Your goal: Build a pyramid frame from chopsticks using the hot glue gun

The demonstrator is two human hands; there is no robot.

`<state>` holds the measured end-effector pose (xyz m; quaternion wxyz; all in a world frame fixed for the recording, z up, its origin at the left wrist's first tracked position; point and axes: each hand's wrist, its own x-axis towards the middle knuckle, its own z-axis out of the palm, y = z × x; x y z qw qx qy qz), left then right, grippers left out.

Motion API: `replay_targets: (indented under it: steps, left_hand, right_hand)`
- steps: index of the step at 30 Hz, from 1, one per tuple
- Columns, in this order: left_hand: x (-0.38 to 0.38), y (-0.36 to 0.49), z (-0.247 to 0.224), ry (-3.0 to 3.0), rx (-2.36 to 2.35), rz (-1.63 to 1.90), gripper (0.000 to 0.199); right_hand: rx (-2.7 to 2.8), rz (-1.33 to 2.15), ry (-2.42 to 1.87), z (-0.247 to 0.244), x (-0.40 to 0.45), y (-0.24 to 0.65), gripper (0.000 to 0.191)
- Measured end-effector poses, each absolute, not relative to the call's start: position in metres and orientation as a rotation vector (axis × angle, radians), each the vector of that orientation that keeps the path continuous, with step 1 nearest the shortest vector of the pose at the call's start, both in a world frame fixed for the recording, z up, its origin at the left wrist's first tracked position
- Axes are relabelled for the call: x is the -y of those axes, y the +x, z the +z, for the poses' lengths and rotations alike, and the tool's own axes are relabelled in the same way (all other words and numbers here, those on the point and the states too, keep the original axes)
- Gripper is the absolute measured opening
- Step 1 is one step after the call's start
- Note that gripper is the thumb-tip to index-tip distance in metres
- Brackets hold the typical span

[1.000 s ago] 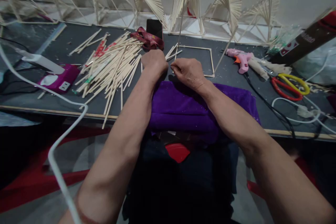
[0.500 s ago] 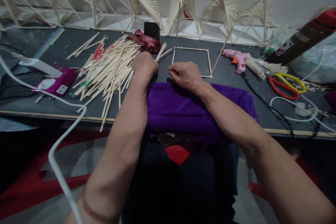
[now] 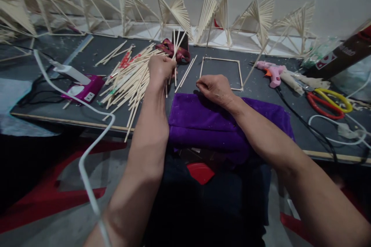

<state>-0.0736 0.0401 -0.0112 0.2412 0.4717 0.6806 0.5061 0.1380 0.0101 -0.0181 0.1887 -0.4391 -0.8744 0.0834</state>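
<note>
My left hand (image 3: 162,70) is closed around a few thin wooden sticks (image 3: 178,42), which point up and fan out above the fist. It is at the right side of a loose pile of wooden sticks (image 3: 131,75). Two or so loose sticks (image 3: 187,72) lie just to its right. My right hand (image 3: 216,88) is curled in a pinch over the far edge of a folded purple cloth (image 3: 199,112); whatever its fingertips hold is hidden. Just beyond that hand lies a square stick frame (image 3: 222,60), with slanting sticks rising at two corners.
Along the wall stand several fan-shaped stick models (image 3: 176,7). To the right are a pink glue gun (image 3: 274,70), red-and-yellow scissors (image 3: 327,106) and a dark cylinder (image 3: 342,52). A purple power strip (image 3: 84,90) with a white cable (image 3: 87,173) is at left. A phone (image 3: 183,40) lies behind the pile.
My left hand has lifted a few sticks up from the pile's right edge. My right hand keeps its pinch near the frame. The whole view has swung a little to the left.
</note>
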Motion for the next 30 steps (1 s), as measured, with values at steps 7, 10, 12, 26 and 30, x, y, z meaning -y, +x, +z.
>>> replay_targets:
  steps: [7, 10, 12, 26, 30]
  left_hand:
    - [-0.040, -0.061, -0.009, 1.018, -1.667, 1.346, 0.011]
    - [-0.042, -0.062, -0.011, 0.991, -1.630, 1.322, 0.011]
    - [-0.043, -0.062, -0.012, 0.971, -1.618, 1.310, 0.011]
    - [-0.040, -0.058, -0.008, 0.930, -1.616, 1.292, 0.016]
    - [-0.041, -0.058, -0.011, 1.039, -1.712, 1.302, 0.017]
  right_hand:
    - [2.471, 0.244, -1.213, -0.019, -0.011, 0.139, 0.027]
    - [2.479, 0.228, -1.226, -0.018, -0.010, 0.139, 0.026]
    - [2.482, 0.230, -1.235, -0.018, -0.009, 0.138, 0.027]
    - [2.559, 0.184, -1.264, -0.015, -0.008, 0.139, 0.033]
    - [2.582, 0.175, -1.277, -0.014, -0.008, 0.138, 0.034]
